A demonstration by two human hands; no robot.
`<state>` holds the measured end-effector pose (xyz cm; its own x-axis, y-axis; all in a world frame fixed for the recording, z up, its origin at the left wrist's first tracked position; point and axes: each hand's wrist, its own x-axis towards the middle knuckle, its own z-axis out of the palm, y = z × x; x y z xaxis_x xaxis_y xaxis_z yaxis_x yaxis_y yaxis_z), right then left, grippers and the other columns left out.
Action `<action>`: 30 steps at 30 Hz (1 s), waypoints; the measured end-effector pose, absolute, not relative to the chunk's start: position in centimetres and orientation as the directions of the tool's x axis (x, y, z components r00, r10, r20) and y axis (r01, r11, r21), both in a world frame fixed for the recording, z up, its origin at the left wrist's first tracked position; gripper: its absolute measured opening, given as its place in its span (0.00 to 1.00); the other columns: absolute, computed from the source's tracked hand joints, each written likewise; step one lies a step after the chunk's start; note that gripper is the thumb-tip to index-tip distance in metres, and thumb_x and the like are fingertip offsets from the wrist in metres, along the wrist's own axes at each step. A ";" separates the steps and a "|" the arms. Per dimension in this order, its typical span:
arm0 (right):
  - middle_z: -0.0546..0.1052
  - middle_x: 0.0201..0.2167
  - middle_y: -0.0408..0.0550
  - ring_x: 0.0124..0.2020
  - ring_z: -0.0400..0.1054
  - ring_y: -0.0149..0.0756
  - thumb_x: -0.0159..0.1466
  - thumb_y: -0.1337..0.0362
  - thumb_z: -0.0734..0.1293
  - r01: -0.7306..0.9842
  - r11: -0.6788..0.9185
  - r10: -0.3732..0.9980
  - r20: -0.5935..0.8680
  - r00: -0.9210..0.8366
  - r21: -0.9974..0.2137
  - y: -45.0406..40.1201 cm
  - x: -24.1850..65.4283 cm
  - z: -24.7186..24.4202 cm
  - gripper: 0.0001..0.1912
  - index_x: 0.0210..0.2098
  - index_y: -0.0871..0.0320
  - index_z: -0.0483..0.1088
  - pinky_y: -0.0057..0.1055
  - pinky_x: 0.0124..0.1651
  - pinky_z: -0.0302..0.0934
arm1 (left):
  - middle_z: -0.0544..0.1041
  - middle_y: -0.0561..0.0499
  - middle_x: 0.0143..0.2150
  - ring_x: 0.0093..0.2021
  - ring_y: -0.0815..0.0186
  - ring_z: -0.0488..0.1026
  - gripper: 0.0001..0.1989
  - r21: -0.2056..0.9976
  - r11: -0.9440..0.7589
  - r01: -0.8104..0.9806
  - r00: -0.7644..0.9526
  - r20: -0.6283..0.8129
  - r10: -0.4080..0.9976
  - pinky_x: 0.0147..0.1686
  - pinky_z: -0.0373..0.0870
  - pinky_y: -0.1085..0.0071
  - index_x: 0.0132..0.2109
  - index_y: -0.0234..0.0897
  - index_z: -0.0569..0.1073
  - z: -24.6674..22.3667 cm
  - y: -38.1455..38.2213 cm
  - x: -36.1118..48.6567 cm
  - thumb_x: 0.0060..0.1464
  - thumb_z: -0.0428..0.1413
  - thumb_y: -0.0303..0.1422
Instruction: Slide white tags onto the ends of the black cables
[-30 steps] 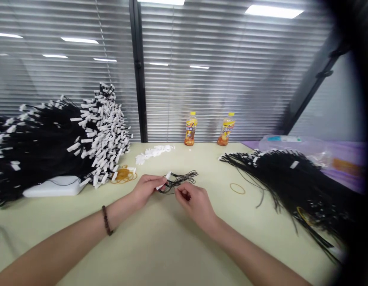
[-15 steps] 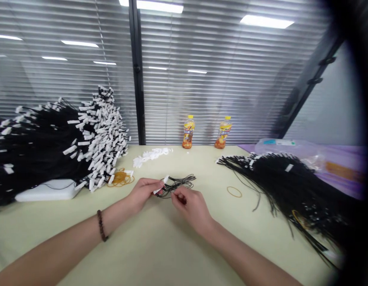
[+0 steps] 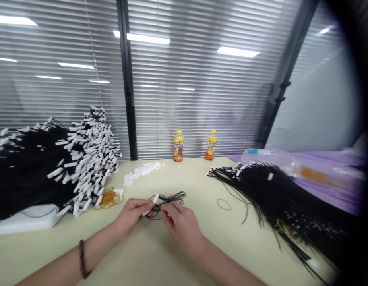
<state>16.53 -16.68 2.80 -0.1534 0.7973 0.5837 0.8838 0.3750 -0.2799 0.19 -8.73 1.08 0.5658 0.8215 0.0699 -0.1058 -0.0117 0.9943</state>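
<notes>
Near the middle of the table, my left hand (image 3: 132,215) pinches a white tag (image 3: 155,198) between thumb and fingers. Thin black cords (image 3: 176,197) lie looped on the tabletop just beyond the fingertips of both hands. My right hand (image 3: 184,225) is closed at the near side of these loops, close to the left fingertips. Its thumb and index finger are pressed together, and whatever sits between them is too small to make out.
A large heap of white-tagged black cords (image 3: 91,147) stands left, beside yellow rubber bands (image 3: 109,198). White tags (image 3: 142,171) lie behind. Two drink bottles (image 3: 178,147) stand by the blinds. One rubber band (image 3: 223,204) and more black cords (image 3: 261,186) lie right.
The camera view has shifted, so the scene appears lower and further left. My right fingertips have come slightly nearer the tag; my left hand keeps its pinch.
</notes>
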 end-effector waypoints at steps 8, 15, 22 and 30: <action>0.69 0.26 0.44 0.25 0.62 0.31 0.62 0.66 0.55 0.941 0.319 0.791 0.578 -0.200 -0.110 -16.8 16.6 3.1 0.09 0.32 0.57 0.65 0.27 0.28 0.50 | 0.68 0.51 0.24 0.28 0.71 0.60 0.13 0.995 -0.022 -0.100 0.559 0.075 0.826 0.30 0.54 0.76 0.26 0.30 0.72 1.5 -9.4 0.5 0.47 0.54 0.37; 0.69 0.26 0.45 0.25 0.61 0.31 0.62 0.66 0.55 0.898 0.327 0.812 0.573 -0.108 -0.293 -16.8 16.4 3.4 0.08 0.32 0.59 0.64 0.26 0.27 0.50 | 0.72 0.48 0.29 0.31 0.68 0.64 0.14 0.992 0.061 -0.111 0.488 0.001 0.873 0.32 0.58 0.75 0.33 0.30 0.74 1.6 -9.2 0.5 0.45 0.55 0.39; 0.69 0.28 0.46 0.28 0.60 0.30 0.63 0.66 0.53 0.724 0.370 0.831 0.556 0.022 -0.582 -16.2 16.4 2.6 0.09 0.33 0.60 0.63 0.24 0.30 0.52 | 0.74 0.46 0.32 0.33 0.67 0.66 0.16 0.977 0.118 -0.175 0.521 -0.010 0.853 0.38 0.60 0.72 0.40 0.32 0.73 1.6 -10.1 0.8 0.46 0.55 0.39; 0.69 0.26 0.45 0.26 0.60 0.29 0.63 0.63 0.54 0.589 0.372 0.869 0.493 0.051 -0.718 -16.5 16.2 3.2 0.10 0.32 0.61 0.62 0.23 0.27 0.52 | 0.73 0.47 0.31 0.33 0.69 0.65 0.16 0.983 0.088 -0.164 0.533 0.013 0.846 0.37 0.59 0.73 0.40 0.32 0.73 1.6 -10.0 1.0 0.48 0.54 0.39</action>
<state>16.18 -16.49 3.21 0.0512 0.8688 0.4926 0.5888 0.3721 -0.7175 0.96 -9.99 1.61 0.5331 0.8459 0.0128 -0.1636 0.0882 0.9826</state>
